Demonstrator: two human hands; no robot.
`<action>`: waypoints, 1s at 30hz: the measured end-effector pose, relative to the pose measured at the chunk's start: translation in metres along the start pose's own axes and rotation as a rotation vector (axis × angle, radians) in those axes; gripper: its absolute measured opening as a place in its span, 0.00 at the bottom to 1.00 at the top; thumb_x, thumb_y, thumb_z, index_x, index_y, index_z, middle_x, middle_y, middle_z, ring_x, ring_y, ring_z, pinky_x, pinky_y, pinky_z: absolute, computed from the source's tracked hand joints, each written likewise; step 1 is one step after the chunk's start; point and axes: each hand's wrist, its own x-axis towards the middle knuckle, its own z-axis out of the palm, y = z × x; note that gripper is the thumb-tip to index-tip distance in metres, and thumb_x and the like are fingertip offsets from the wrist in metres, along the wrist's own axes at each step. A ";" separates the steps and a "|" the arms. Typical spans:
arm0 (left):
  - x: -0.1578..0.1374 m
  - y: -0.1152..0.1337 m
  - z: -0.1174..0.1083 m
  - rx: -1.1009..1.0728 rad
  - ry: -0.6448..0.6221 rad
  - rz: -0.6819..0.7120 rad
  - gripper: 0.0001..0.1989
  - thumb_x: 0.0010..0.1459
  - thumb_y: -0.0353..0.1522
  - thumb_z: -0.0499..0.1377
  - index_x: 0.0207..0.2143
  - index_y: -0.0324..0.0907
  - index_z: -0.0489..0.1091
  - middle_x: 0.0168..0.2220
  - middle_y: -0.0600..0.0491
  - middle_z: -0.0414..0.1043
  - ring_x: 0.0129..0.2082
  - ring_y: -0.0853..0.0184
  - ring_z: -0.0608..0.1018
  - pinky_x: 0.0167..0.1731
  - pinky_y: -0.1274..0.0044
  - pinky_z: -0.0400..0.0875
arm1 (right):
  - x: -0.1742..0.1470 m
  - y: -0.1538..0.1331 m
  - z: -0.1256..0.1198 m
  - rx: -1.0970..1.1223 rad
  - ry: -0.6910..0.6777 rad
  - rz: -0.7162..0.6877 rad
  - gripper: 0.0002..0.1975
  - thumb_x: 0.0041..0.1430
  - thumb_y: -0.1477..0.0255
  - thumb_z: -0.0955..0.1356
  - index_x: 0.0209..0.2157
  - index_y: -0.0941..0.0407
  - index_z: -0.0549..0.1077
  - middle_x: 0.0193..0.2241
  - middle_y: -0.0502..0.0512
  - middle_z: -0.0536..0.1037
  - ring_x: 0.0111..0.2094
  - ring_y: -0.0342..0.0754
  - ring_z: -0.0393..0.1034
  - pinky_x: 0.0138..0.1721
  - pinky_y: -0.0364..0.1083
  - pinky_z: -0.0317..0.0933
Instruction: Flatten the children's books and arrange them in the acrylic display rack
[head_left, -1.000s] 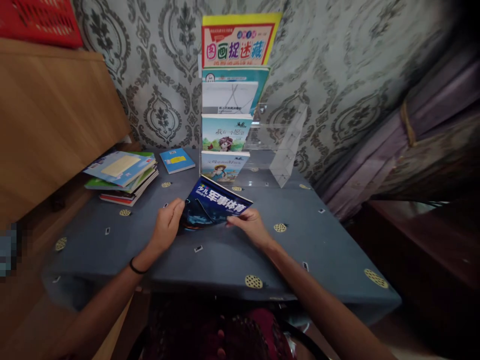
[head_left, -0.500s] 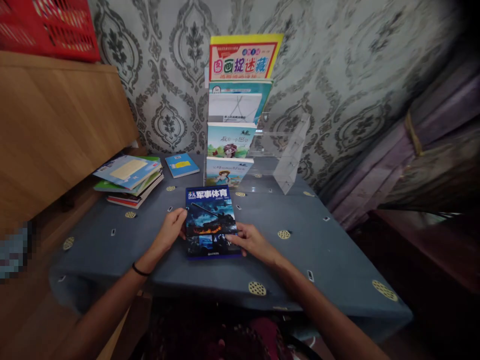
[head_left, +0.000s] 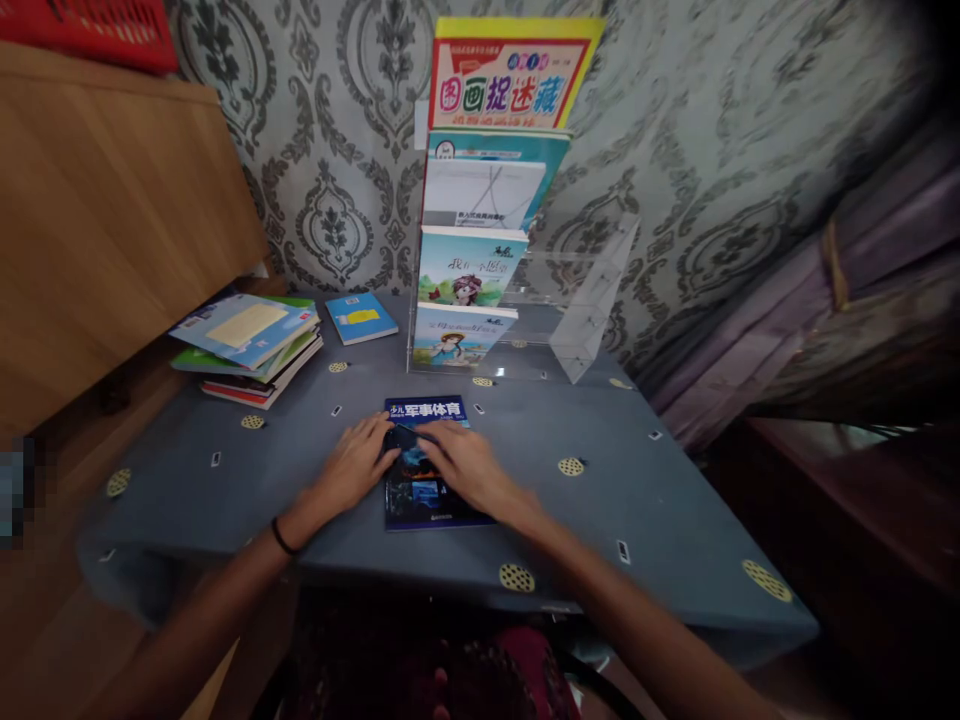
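A dark blue book (head_left: pixel 424 505) with a tank picture and white Chinese title lies face up near the table's front edge. On its left edge rests my left hand (head_left: pixel 354 462), fingers stretched over the cover. My right hand (head_left: pixel 472 465) lies across the right part of the cover, fingers extended toward the left and hiding part of the picture. Neither hand grips the book; both look open. Behind it stands a clear acrylic display rack (head_left: pixel 592 290), holding several books in its left column, among them a yellow-and-red picture book (head_left: pixel 502 85).
At the left is a stack of books (head_left: pixel 247 335), with a blue book (head_left: pixel 361 317) lying beside it. A wooden cabinet (head_left: pixel 112 200) bearing a red basket (head_left: pixel 90 35) stands left of the table. A purple curtain (head_left: pixel 765 300) hangs at the right.
My hands have gone from holding the book by its sides to lying over its cover. The camera view has shifted slightly.
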 end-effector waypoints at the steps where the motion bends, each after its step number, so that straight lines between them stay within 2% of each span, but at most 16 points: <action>1: -0.001 0.000 0.000 0.011 -0.010 0.000 0.15 0.68 0.34 0.53 0.56 0.42 0.63 0.60 0.41 0.69 0.60 0.53 0.72 0.55 0.57 0.69 | 0.011 -0.006 0.010 0.028 -0.030 -0.085 0.21 0.73 0.65 0.57 0.59 0.56 0.71 0.58 0.61 0.76 0.59 0.54 0.70 0.57 0.53 0.64; 2: -0.001 0.000 0.000 0.017 -0.016 0.006 0.16 0.68 0.34 0.52 0.57 0.41 0.63 0.58 0.40 0.70 0.58 0.53 0.74 0.54 0.57 0.70 | 0.023 -0.010 0.019 0.037 -0.067 -0.131 0.24 0.73 0.63 0.56 0.62 0.59 0.67 0.62 0.64 0.71 0.64 0.54 0.64 0.62 0.54 0.61; 4: -0.001 0.000 0.000 0.020 -0.011 0.033 0.18 0.69 0.33 0.51 0.59 0.40 0.62 0.56 0.40 0.72 0.57 0.54 0.75 0.53 0.58 0.71 | 0.042 -0.012 0.035 0.029 -0.137 -0.120 0.30 0.73 0.59 0.56 0.65 0.64 0.63 0.65 0.68 0.66 0.68 0.56 0.58 0.67 0.57 0.55; 7: -0.001 0.000 0.001 0.037 0.024 0.075 0.18 0.69 0.33 0.50 0.60 0.41 0.62 0.59 0.40 0.70 0.60 0.54 0.72 0.56 0.59 0.70 | 0.057 -0.005 0.048 0.015 -0.205 -0.113 0.33 0.74 0.56 0.53 0.66 0.66 0.62 0.66 0.69 0.65 0.69 0.56 0.54 0.69 0.59 0.48; 9: -0.001 0.000 0.002 0.056 0.026 0.083 0.18 0.69 0.33 0.50 0.60 0.41 0.62 0.61 0.40 0.69 0.61 0.53 0.71 0.56 0.59 0.70 | 0.058 0.004 0.050 0.003 -0.195 -0.123 0.34 0.74 0.54 0.52 0.66 0.66 0.62 0.66 0.69 0.64 0.70 0.56 0.53 0.70 0.59 0.48; 12: -0.001 0.002 0.002 0.100 0.002 0.049 0.18 0.70 0.34 0.50 0.59 0.40 0.62 0.62 0.37 0.68 0.62 0.52 0.71 0.55 0.57 0.70 | 0.052 0.023 0.049 -0.045 -0.144 -0.092 0.37 0.73 0.52 0.53 0.66 0.67 0.61 0.67 0.71 0.62 0.70 0.57 0.51 0.70 0.59 0.47; 15: -0.001 0.005 -0.001 0.139 -0.045 0.010 0.15 0.70 0.35 0.51 0.56 0.41 0.65 0.63 0.40 0.67 0.62 0.52 0.71 0.55 0.57 0.70 | 0.043 0.043 0.044 -0.104 -0.097 -0.046 0.35 0.73 0.53 0.53 0.66 0.65 0.62 0.67 0.71 0.62 0.70 0.58 0.51 0.69 0.60 0.48; 22: -0.001 0.007 -0.003 0.121 -0.059 0.001 0.13 0.70 0.36 0.51 0.54 0.42 0.66 0.64 0.42 0.66 0.63 0.52 0.69 0.57 0.57 0.69 | 0.017 0.087 0.026 -0.177 -0.033 0.030 0.28 0.73 0.63 0.55 0.67 0.62 0.61 0.69 0.67 0.60 0.70 0.56 0.51 0.68 0.62 0.50; 30: 0.006 -0.010 -0.006 0.046 -0.053 0.069 0.14 0.70 0.38 0.53 0.54 0.43 0.67 0.61 0.44 0.70 0.64 0.53 0.68 0.60 0.57 0.67 | 0.004 0.104 0.016 -0.158 -0.036 0.073 0.26 0.73 0.66 0.53 0.66 0.58 0.63 0.68 0.62 0.62 0.69 0.52 0.54 0.69 0.60 0.49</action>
